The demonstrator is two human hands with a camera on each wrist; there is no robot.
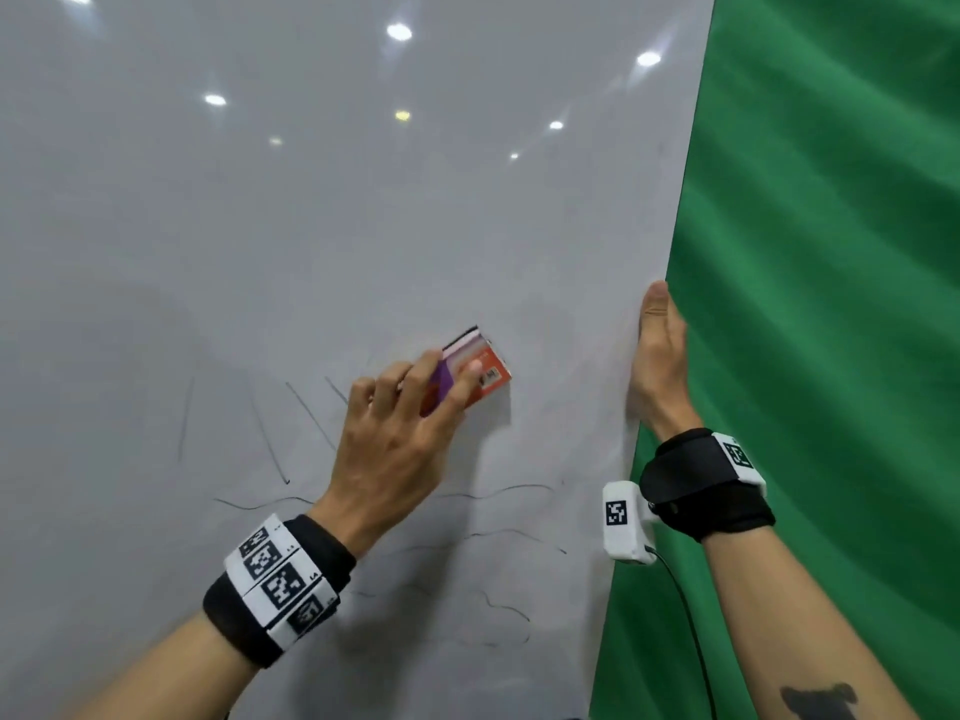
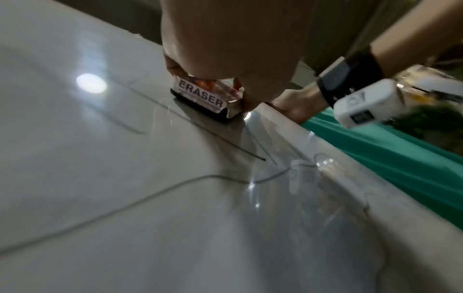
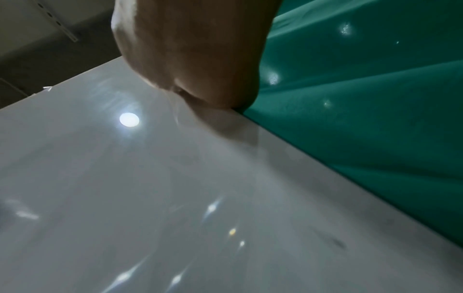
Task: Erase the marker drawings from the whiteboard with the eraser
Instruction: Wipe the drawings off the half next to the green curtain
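Observation:
A glossy whiteboard (image 1: pixel 311 226) fills most of the head view. My left hand (image 1: pixel 400 433) grips an orange and purple eraser (image 1: pixel 483 368) and holds it flat against the board; the left wrist view shows its label reading ERASER (image 2: pixel 203 97). Thin black marker lines (image 1: pixel 306 423) slant to the left of that hand, and wavy lines (image 1: pixel 498 491) run below it. My right hand (image 1: pixel 660 366) holds the board's right edge, thumb on the front face and fingers hidden behind; in the right wrist view the hand (image 3: pixel 195 59) sits on that edge.
A green cloth (image 1: pixel 831 304) hangs behind and to the right of the board. Ceiling lights reflect as bright spots (image 1: pixel 399 31) on the upper board. A thin cable (image 1: pixel 685 615) runs down from the right wrist camera.

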